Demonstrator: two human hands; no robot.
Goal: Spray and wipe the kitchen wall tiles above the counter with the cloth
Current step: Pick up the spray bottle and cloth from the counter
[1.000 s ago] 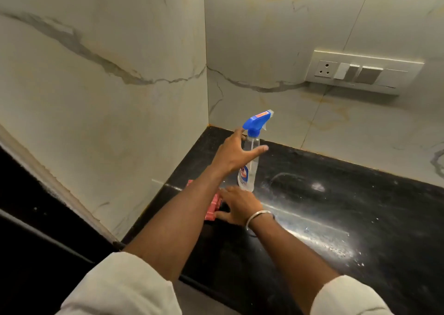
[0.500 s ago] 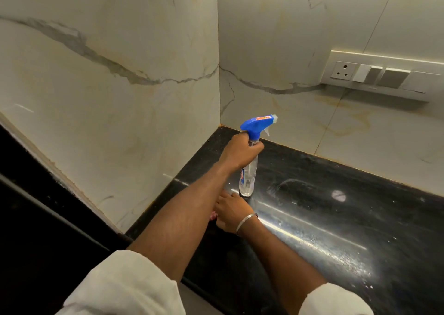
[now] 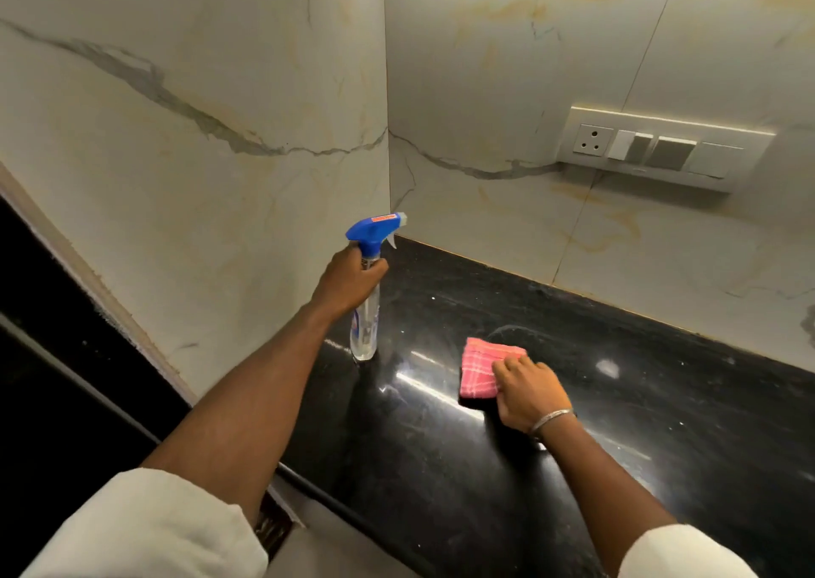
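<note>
A clear spray bottle (image 3: 365,326) with a blue trigger head stands upright near the corner of the black counter (image 3: 573,401). My left hand (image 3: 348,280) grips its neck just under the trigger, nozzle facing the back wall. A folded pink checked cloth (image 3: 478,372) lies on the counter to the right of the bottle. My right hand (image 3: 529,390) holds the cloth's right edge, fingers curled onto it. Marble-look wall tiles (image 3: 198,180) with grey veins and yellowish stains cover the left and back walls.
A white socket and switch plate (image 3: 661,149) sits on the back wall at the right, above the counter. The counter's front edge (image 3: 353,516) runs diagonally below my arms. The counter surface is glossy, with light streaks.
My right hand has carried the pink cloth from beside the bottle to the right across the counter. My left hand keeps its grip on the bottle's neck.
</note>
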